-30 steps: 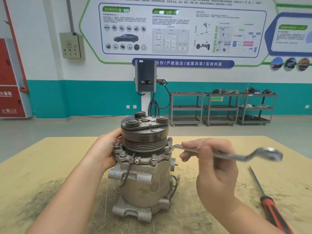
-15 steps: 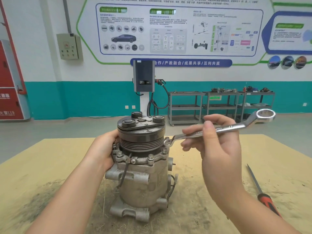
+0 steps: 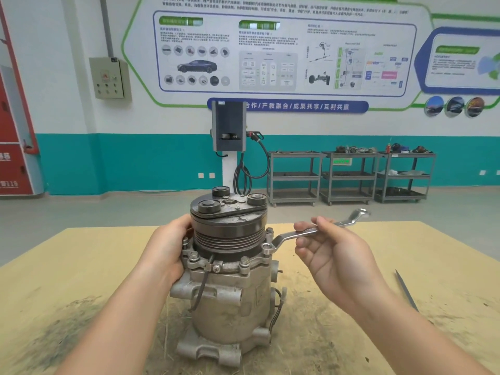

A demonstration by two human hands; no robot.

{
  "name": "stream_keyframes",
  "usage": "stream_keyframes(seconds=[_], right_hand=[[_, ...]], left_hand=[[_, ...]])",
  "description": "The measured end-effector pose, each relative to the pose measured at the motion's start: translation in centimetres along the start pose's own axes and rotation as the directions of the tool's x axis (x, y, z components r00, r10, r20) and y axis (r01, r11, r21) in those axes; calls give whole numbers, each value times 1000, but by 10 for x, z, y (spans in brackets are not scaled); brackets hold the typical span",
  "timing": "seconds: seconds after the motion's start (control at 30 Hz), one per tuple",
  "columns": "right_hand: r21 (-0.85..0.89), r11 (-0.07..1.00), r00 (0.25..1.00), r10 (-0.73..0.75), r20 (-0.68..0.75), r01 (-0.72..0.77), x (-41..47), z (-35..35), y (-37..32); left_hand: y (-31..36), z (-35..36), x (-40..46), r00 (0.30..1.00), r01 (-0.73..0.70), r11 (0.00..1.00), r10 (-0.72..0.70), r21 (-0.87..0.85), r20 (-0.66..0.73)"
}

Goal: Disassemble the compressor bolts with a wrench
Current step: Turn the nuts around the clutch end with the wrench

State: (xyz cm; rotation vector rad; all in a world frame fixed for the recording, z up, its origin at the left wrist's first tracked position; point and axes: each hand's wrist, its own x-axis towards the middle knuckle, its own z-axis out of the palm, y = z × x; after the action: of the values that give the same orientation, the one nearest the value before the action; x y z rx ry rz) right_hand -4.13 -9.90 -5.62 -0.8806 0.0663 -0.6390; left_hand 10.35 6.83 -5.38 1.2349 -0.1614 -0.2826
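Wrench [image 3: 311, 232]: lowered since earlier; ring end now seated on bolt [image 3: 267, 247] left of right hand [image 3: 334, 255].
Right hand: fingers pinching wrench shank.
Left hand [image 3: 169, 249]: gripping compressor [image 3: 230, 280] flank.
Compressor: upright between hands.

I see everything through one wide-angle camera worn on my head, looking forward and slightly down across the tan wooden tabletop [image 3: 81, 266]. It sits close: my forearms enter from the bottom edge, and my left hand [image 3: 167, 247] and right hand [image 3: 332, 255] fill the middle of the frame, the grey metal compressor [image 3: 230, 293] upright between them. Beyond my hands the view reaches a white and teal wall [image 3: 135, 163] far across the room. Straight lines bow near the edges.
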Motion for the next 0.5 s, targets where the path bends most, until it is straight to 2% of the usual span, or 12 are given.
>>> stream_keyframes(seconds=[0.13,0.3,0.4,0.5], right_hand=[[-19,978,976,-211,-60,210,-7,-3,19],[-83,919,911,-392,-124,384,-22,1,29],[-137,839,831,-542,-123,527,-33,8,38],[-256,707,724,-689,-39,659,-46,13,50]], left_hand=[[0,0,-1,999,29,1000,-29,6,25],[1,-1,1,997,63,998,-63,-11,39],[0,-3,6,999,47,999,-47,-21,-14],[2,-2,8,998,-6,999,4,-31,-63]])
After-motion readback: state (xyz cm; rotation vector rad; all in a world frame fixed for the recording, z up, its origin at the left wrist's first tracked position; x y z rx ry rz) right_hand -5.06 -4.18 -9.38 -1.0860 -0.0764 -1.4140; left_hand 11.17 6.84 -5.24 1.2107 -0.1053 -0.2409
